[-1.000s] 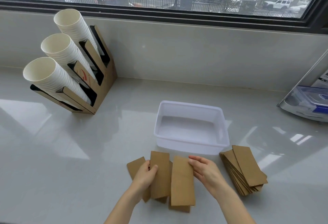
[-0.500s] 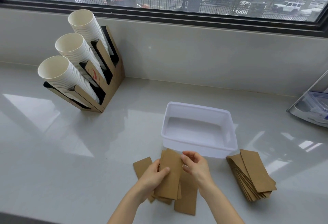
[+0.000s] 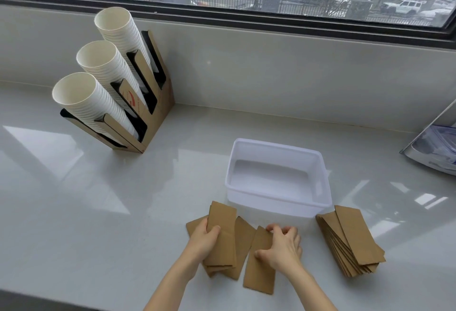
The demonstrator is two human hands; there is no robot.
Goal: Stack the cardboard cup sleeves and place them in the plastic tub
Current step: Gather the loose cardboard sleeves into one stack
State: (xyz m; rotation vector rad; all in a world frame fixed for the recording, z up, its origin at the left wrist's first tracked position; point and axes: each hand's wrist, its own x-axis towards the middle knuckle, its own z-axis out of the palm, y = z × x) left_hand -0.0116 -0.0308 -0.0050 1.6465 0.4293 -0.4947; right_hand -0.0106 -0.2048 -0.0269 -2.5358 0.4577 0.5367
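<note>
I'm seeing flat brown sleeves (image 3: 222, 234) lying fanned before the empty white tub (image 3: 278, 202), one sleeve (image 3: 259, 271) apart, a stack (image 3: 352, 241) sitting right.

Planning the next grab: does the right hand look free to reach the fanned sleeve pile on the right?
Probably yes: the right hand rests on one loose sleeve, and only bare counter separates it from the fanned pile.

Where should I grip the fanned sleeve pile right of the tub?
Pinch the fanned sleeve pile across its long edges near the middle, coming from above. The sleeves lie flat and splayed on the counter, so squeezing both sides should square them up.
</note>
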